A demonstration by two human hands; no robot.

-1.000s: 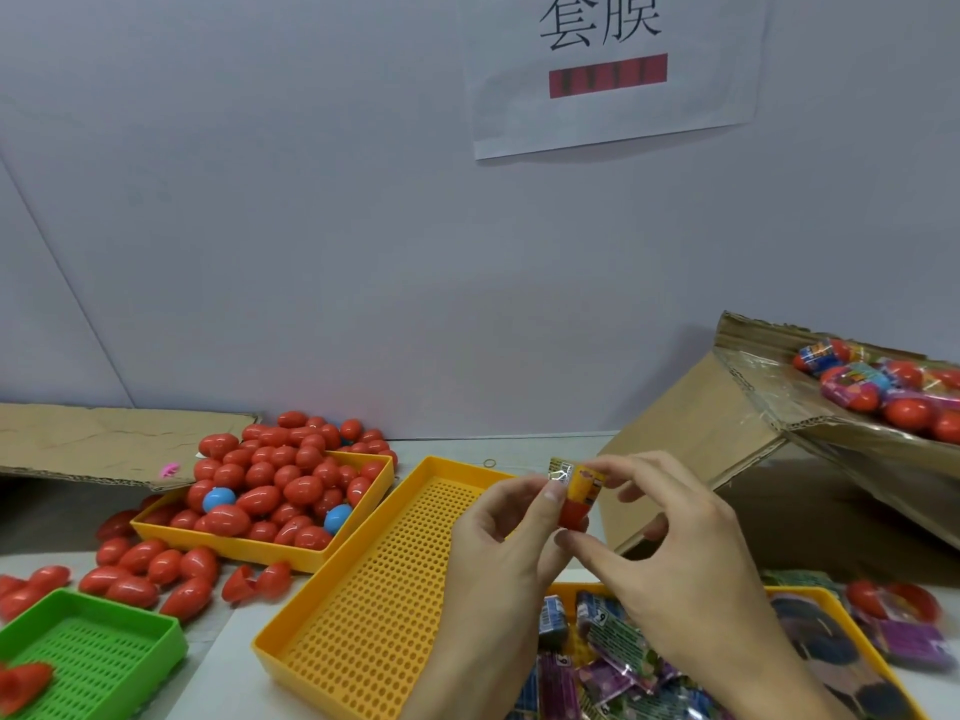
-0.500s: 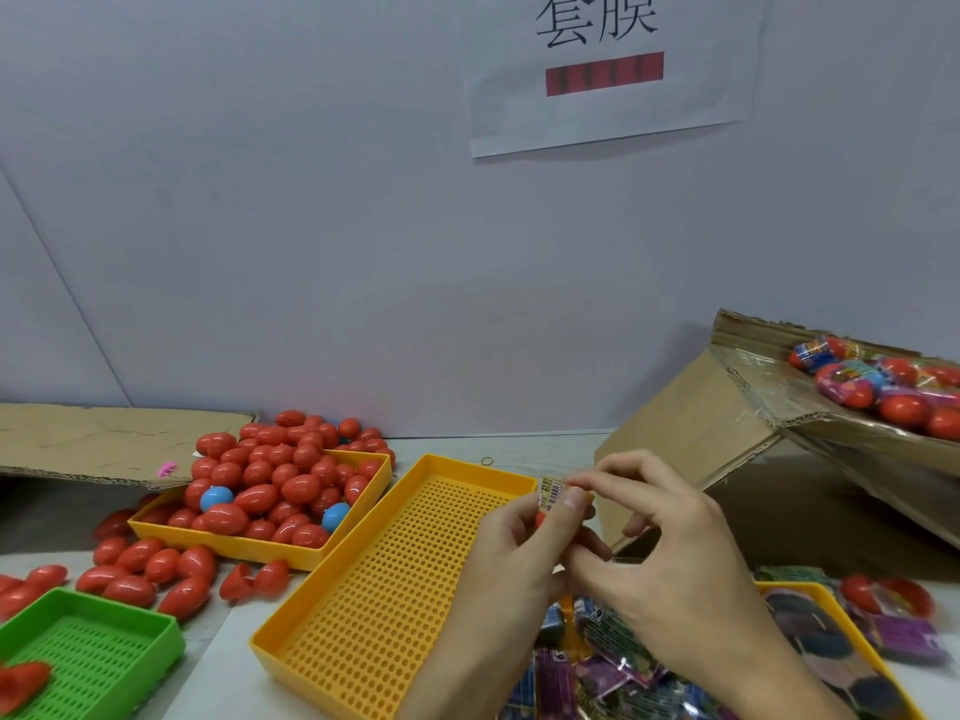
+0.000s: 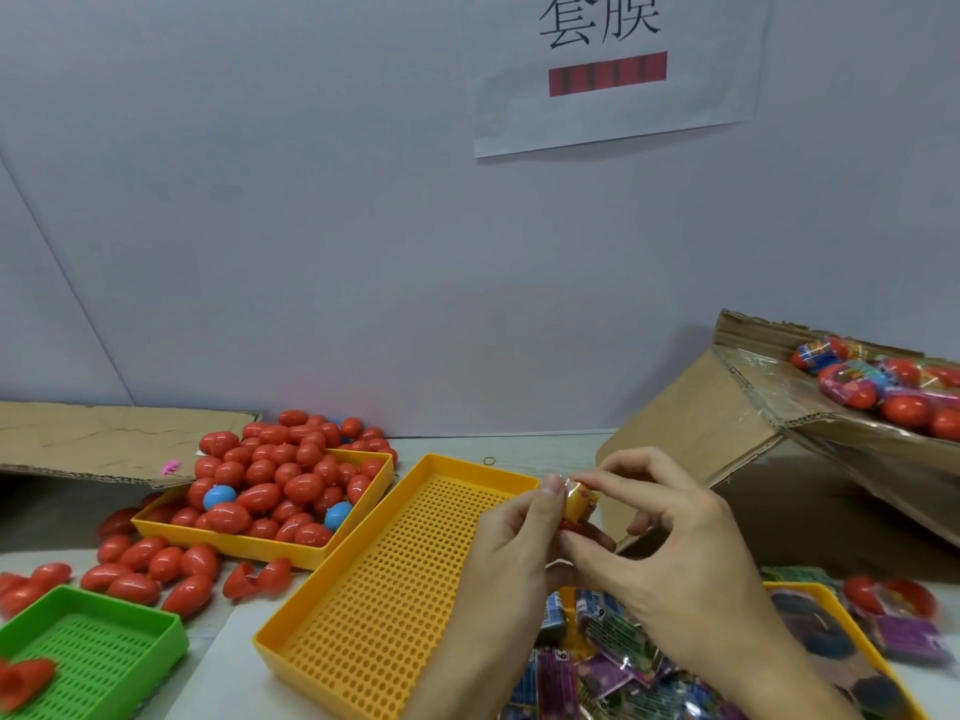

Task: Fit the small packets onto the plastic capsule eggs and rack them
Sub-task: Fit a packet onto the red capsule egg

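Both my hands meet at centre right over the table. My left hand and my right hand pinch one red capsule egg with a yellow packet wrapped round its upper part. Just left of them lies an empty yellow perforated tray. Below my hands, a yellow tray holds several loose purple and blue packets. A yellow tray at the left is heaped with red eggs and two blue ones.
Loose red eggs lie on the table beside a green perforated tray. A tilted cardboard box at the right holds several wrapped eggs. Flat cardboard lies at the far left. A paper sign hangs on the wall.
The packet has slid further down over the egg, and my fingers have shifted round it. Both hands stay in about the same place over the tray's right edge.
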